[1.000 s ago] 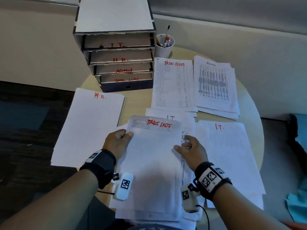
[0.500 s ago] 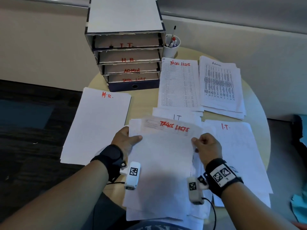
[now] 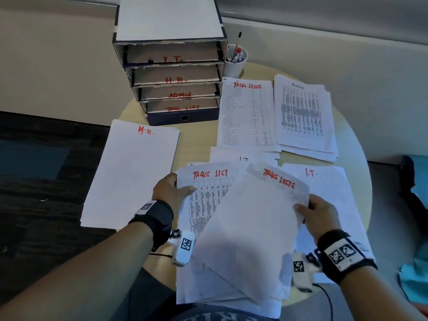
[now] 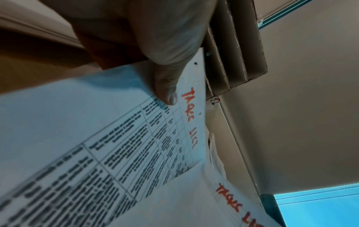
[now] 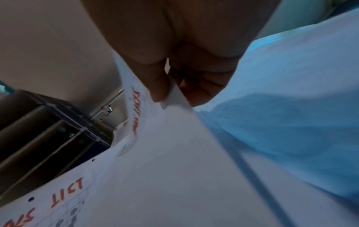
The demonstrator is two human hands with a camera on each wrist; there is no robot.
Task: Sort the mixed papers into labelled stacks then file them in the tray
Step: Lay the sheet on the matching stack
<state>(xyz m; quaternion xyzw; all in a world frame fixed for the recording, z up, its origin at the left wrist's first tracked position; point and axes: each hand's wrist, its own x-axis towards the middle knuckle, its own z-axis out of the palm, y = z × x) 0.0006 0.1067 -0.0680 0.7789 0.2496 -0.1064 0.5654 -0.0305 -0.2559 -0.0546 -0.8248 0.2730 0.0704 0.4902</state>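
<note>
Two hands gripping papers at the table's (image 3: 199,144) near edge: left hand (image 3: 170,192) clamping the mixed pile (image 3: 208,205) headed "Tasks List", thumb on top; right hand (image 3: 318,216) pinching a lifted, tilted "Tasks Lists" sheet (image 3: 254,228) at its right edge. Sorted stacks lying toward the far edge, beside the labelled tray (image 3: 171,72) standing at the far-left edge.

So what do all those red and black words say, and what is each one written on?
"I.T.": top tray slot
"H.R.": second slot
"ADMIN": third slot
"TASK LIST": bottom slot
"H.R.": left stack
"TASKS LISTS": far stack
"Admin": far right stack
"I.T.": right stack
"TASKS LIST": sheet under left hand
"TASKS LISTS": sheet lifted by right hand
Printed tables: too small.
</note>
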